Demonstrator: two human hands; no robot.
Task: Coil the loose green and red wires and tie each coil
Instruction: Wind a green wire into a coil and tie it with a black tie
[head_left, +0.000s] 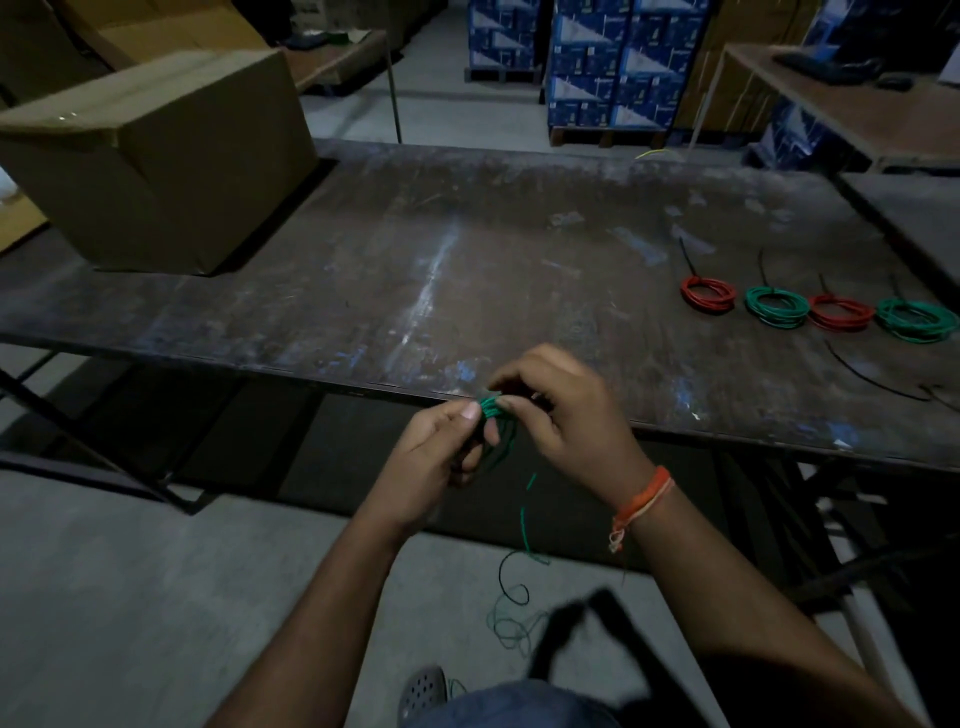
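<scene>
- Both hands meet just below frame centre, right at the near edge of the table (467, 249).
- Left hand (431, 462): fingers curled round a small green wire coil (496, 431), thumb pressed on the top of the bundle.
- Right hand (566, 410): fingers curled, pinching the same coil at its top from the other side. Orange thread band on that wrist.
- Coil sits between the two hands, in the air just in front of the table edge, not resting on the surface.
- Loose green wire tail (524, 530) hangs down from the coil to the floor, ends in a loose tangle low in the frame between the forearms.
- Right side of frame, on the table: four tied coils in a row, just beside one another – red coil (707, 294), green coil (776, 307), second red coil (841, 313), second green coil (915, 319). Each has a black tie sticking up toward the far edge.
- Loose black cable ties (872, 379) lie on the table below that row.
- Upper left: cardboard box (156, 161) on the table's far corner.
- Background top: stacked blue cartons (613, 62), too dim to read.
</scene>
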